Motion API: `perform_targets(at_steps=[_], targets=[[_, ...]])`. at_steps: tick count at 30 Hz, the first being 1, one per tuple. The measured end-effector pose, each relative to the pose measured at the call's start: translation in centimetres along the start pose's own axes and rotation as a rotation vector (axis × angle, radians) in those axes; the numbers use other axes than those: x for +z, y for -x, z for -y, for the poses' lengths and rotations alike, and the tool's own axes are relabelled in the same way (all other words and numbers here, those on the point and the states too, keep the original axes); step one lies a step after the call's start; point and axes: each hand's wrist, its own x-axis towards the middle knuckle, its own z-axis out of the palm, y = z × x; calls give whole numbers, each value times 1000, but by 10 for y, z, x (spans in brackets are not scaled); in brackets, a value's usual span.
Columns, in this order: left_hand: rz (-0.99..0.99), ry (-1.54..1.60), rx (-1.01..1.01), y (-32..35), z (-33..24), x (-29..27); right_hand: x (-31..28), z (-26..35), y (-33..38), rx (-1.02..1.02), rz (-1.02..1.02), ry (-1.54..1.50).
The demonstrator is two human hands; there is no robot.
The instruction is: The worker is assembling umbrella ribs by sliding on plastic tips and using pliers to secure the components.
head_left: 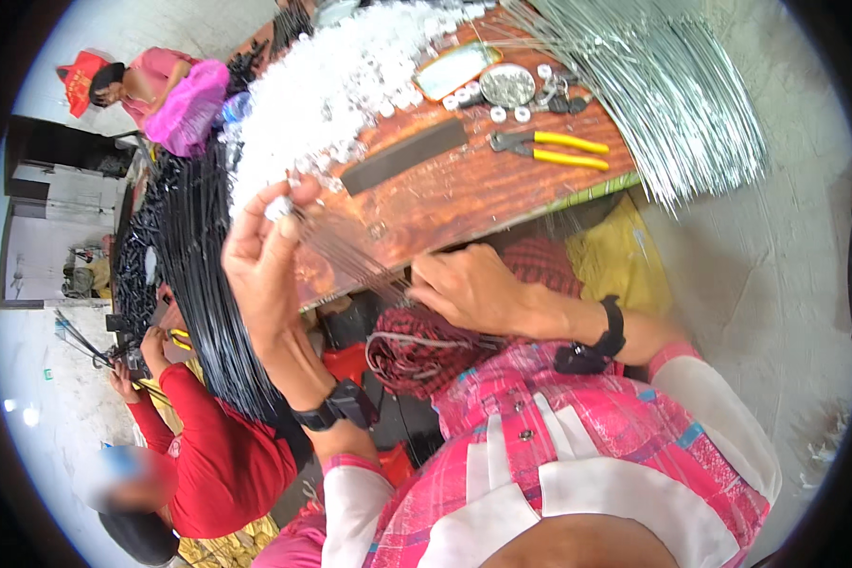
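At the table edge: I see the two hands working over the near rim of the wooden table, with a small bunch of thin wires stretched between them.
Left hand: the left hand is raised, palm to the camera; its fingers are pinched on a small white bead at the upper end of the wires.
Right hand: the right hand lies lower, knuckles up, and its fingers are closed around the lower end of the same wires, just beside the table edge.
Where the wires are: in the air between both hands, slanted from upper left to lower right, not resting on the table.
How I would do it well: I think the wire ends must stay even and tight, so the right hand should hold firm while the left one guides the bead straight along the wires; a loose grip may let the wires spread.
Supplies near: a big heap of white beads is just behind the left hand, and long silver wires lie at the far right.
Tools: yellow-handled pliers and a dark flat bar rest on the table, well apart from the hands.
Other people: a person in a red sleeve works with black wires at the left.
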Motion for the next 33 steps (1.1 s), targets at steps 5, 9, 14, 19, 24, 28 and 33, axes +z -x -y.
perform_targets(at_steps=[5, 9, 14, 19, 24, 28, 33], targets=[[30, 156, 22, 9, -8, 10, -6, -1, 7, -25, 94, -280], [66, 180, 25, 10, -11, 9, -17, 0, 5, -35, 189, -329], [52, 188, 42, 10, -8, 4, -14, -5, 3, -38, 180, -376], [114, 205, 80, 7, -7, 6, -11, 1, -1, -65, 93, -177], [108, 212, 78, 8, -8, 10, -4, 12, 2, 16, 15, -125], [93, 187, 52, 9, -4, 7, -1, 22, 4, 85, 19, -48], [109, 147, 15, 7, 3, -1, 1, 23, 7, 103, -12, -17]])
